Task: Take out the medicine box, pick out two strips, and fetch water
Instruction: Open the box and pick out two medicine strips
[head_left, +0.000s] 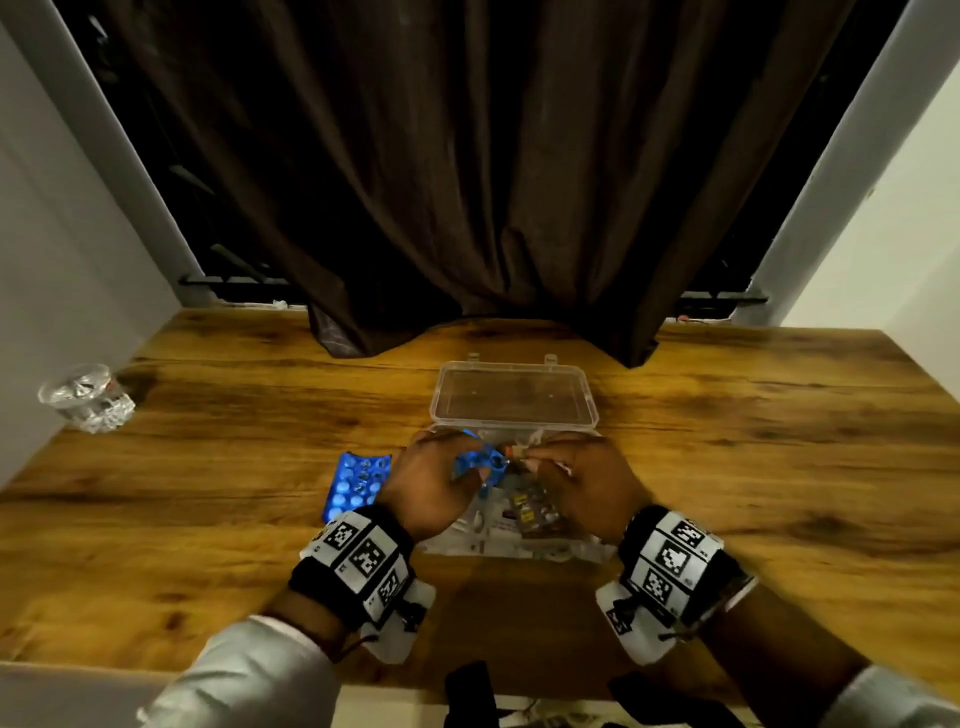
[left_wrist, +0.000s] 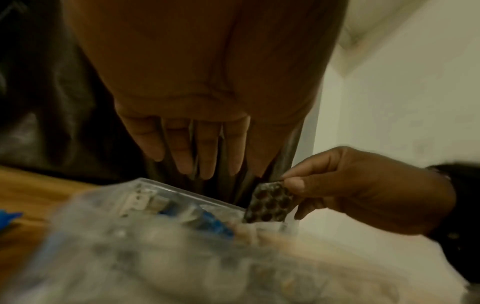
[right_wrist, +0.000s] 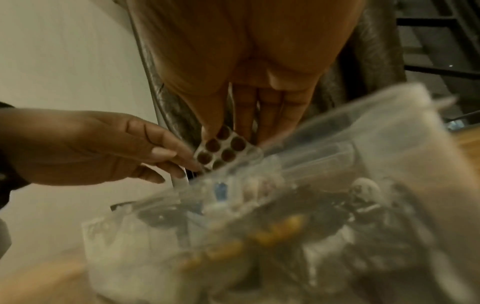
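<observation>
The clear medicine box (head_left: 524, 551) lies open on the wooden table (head_left: 753, 467), its lid (head_left: 514, 395) flat behind it and several strips inside. My right hand (head_left: 519, 456) pinches a strip of dark brown pills (left_wrist: 270, 203) (right_wrist: 223, 150) upright over the box's far edge. My left hand (head_left: 441, 467) (left_wrist: 200, 170) hovers beside it with straight fingers (right_wrist: 182, 164) next to the strip's lower corner. A second blue strip (head_left: 478, 462) sits at those fingertips over the box; in the wrist views the left fingers hold nothing. One blue strip (head_left: 356, 486) lies on the table left of the box.
A clear glass of water (head_left: 85, 397) stands at the table's far left edge by the wall. A dark brown curtain (head_left: 467, 182) hangs behind the box and drapes onto the tabletop. White walls close both sides.
</observation>
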